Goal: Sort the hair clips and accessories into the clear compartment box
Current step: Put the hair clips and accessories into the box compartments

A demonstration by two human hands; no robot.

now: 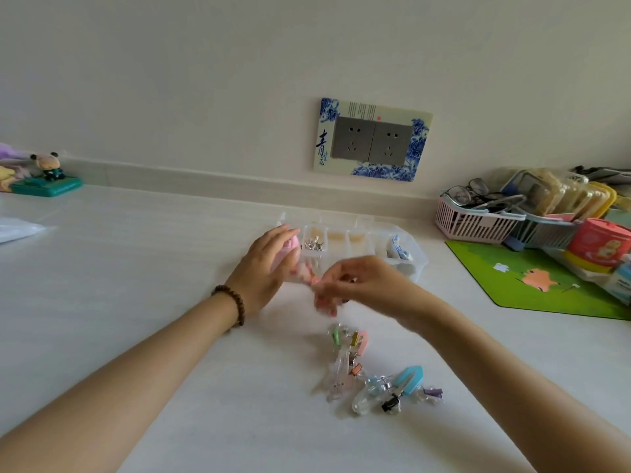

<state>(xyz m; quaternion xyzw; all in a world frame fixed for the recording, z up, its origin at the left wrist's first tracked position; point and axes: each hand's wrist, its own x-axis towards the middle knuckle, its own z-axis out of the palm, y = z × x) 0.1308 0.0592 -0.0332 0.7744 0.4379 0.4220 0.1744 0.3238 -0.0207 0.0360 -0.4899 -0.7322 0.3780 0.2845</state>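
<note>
At a white tabletop, I work through the sorting of hair clips into the clear compartment box, which sits near the wall under a blue-and-white socket plate. My left hand, a beaded bracelet at the wrist, is curled around something pink at the box's left end — whether it is loose in my grip or already in a compartment I cannot tell. My right hand hangs just in front of the box, its fingers pinched together on small pink-and-clear pieces, blurred beyond naming. Some compartments are already filled: silver bits in one, a blue-and-white item toward the right end. The unsorted pile of clips — green, yellow, orange, a large light-blue snap clip, a purple one — lies on the tabletop nearer to me, well apart from the box.

By my judgement the step in hand is separating a pink piece and choosing its slot; much of the job remains. The next move calls for a short carry over the box wall and a clean release into one compartment, without dragging its neighbours along.
</note>
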